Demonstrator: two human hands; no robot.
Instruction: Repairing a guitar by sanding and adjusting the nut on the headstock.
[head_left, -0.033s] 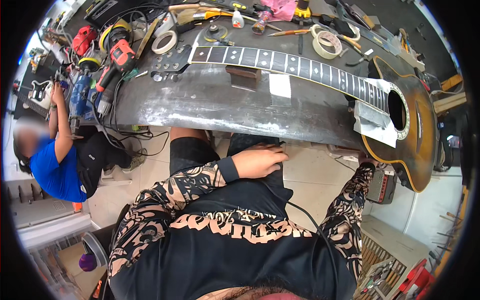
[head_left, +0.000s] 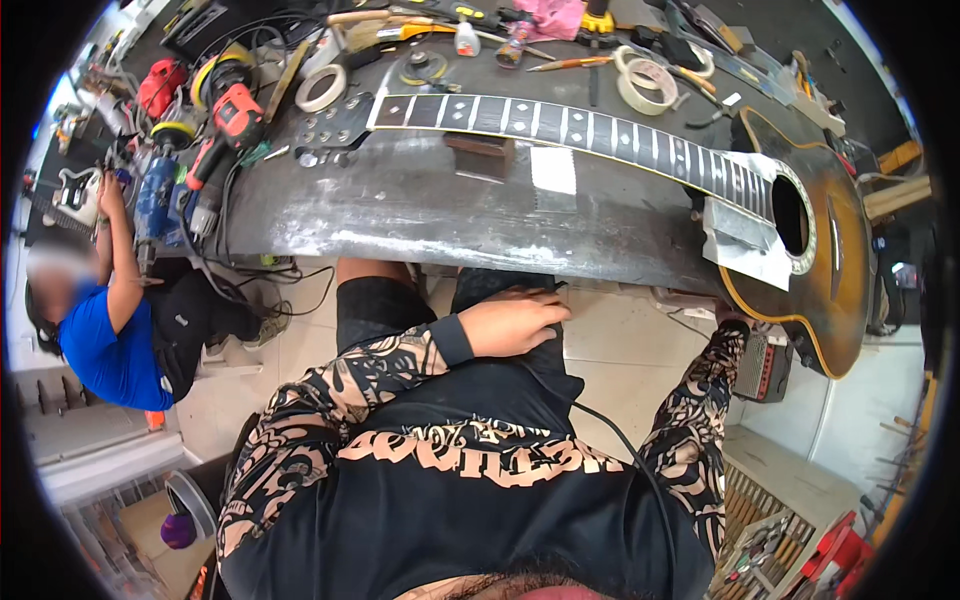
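My left hand point(head_left: 515, 322) lies on my thigh in black shorts, its fingers loosely stretched out and holding nothing. At the right, my right hand point(head_left: 732, 312) reaches under the table's front edge beside the guitar body; its fingers are mostly hidden. Across the dark table point(head_left: 400, 215) lies an acoustic guitar point(head_left: 840, 215) with a sunburst body. Its stringless neck point(head_left: 560, 122) points left and rests above a dark wooden block point(head_left: 480, 158). White paper point(head_left: 745, 245) is fixed around the fretboard's end near the soundhole. A white sheet of paper point(head_left: 554, 171) lies in front of the neck.
Masking tape rolls point(head_left: 646, 86), a red-black power polisher point(head_left: 238, 115) and a blue power tool point(head_left: 157, 195) crowd the table's far and left sides. Another person point(head_left: 115, 325) in a blue shirt works at the left. A chisel rack point(head_left: 770, 520) stands lower right.
The view has shifted very slightly, so the table and guitar sit a little further left. Both my hands stay where they were.
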